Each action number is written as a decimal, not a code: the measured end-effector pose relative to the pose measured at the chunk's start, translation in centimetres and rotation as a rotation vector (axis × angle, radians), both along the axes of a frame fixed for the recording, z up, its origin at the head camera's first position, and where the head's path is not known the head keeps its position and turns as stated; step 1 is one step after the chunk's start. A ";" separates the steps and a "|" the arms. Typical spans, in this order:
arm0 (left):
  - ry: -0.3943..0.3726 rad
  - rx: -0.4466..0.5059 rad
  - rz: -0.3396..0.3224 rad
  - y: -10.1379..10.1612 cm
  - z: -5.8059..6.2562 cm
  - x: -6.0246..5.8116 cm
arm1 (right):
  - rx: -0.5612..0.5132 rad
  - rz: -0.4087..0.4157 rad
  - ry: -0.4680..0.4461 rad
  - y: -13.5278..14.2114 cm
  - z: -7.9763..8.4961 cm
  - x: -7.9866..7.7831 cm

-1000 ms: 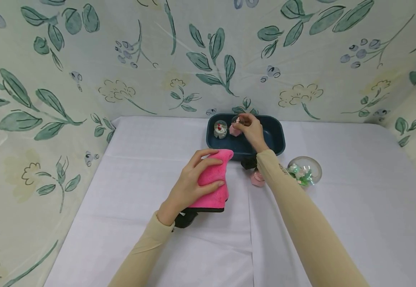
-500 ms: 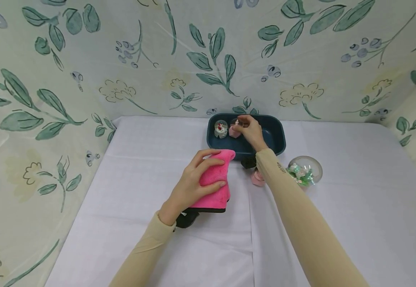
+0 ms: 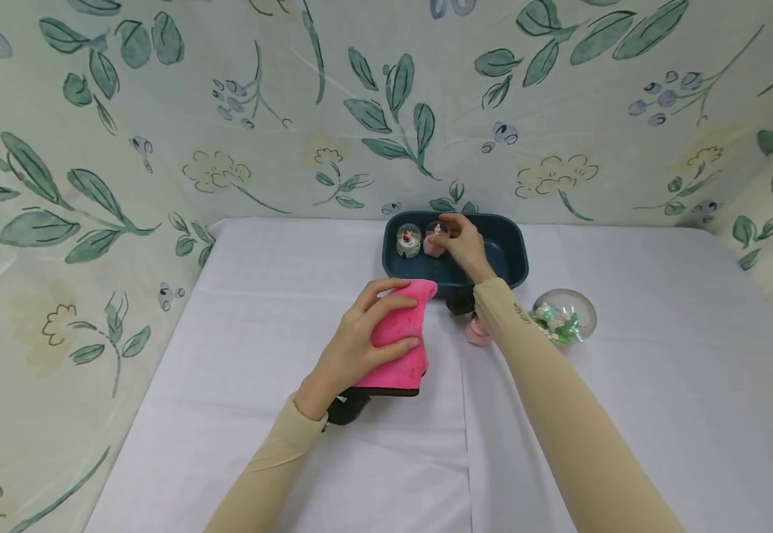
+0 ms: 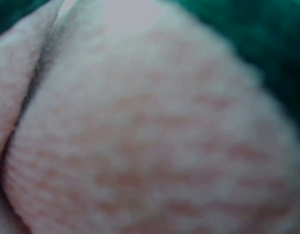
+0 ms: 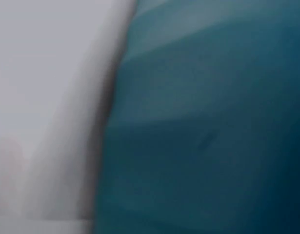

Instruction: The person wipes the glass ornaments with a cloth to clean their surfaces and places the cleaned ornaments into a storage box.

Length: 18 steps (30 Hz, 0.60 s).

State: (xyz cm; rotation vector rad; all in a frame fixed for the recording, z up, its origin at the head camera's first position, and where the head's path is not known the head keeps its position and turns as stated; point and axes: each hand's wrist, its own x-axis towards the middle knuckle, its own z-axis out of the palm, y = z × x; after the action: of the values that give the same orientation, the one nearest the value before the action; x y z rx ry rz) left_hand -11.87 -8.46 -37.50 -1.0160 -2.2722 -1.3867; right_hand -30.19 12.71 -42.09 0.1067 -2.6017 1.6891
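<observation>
In the head view a folded pink cloth (image 3: 396,344) with a black edge stands over the middle of the table, gripped by my left hand (image 3: 358,342) with spread fingers. Farther back is a dark blue tray (image 3: 509,255). My right hand (image 3: 464,246) reaches into it and pinches a small snow globe with a pink base (image 3: 434,243). Left of that one, inside the tray, sits a snow globe with a white base and a red figure (image 3: 409,240). The left wrist view is blurred skin; the right wrist view shows the blurred tray wall (image 5: 189,146).
A larger clear globe (image 3: 568,314) with green and white flowers lies right of my right sleeve, which partly covers it. A pink object (image 3: 477,332) sits beneath that forearm. White cloth (image 3: 246,296) covers the table, and a floral curtain (image 3: 280,111) hangs behind.
My right fingers have shifted very slightly on the pink-based snow globe, and more of its dome shows. The left hand and the pink cloth stay about where they were.
</observation>
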 end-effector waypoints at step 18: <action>-0.020 0.007 -0.001 0.1 -0.3 -0.2 | -0.349 -0.050 0.142 0.0 3.6 2.1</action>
State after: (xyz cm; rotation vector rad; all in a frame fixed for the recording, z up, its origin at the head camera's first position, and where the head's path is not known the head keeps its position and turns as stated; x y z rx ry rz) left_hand -12.10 -8.37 -37.75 -1.0060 -2.2798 -1.4100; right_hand -28.05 12.75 -38.49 0.1419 -2.1563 2.0037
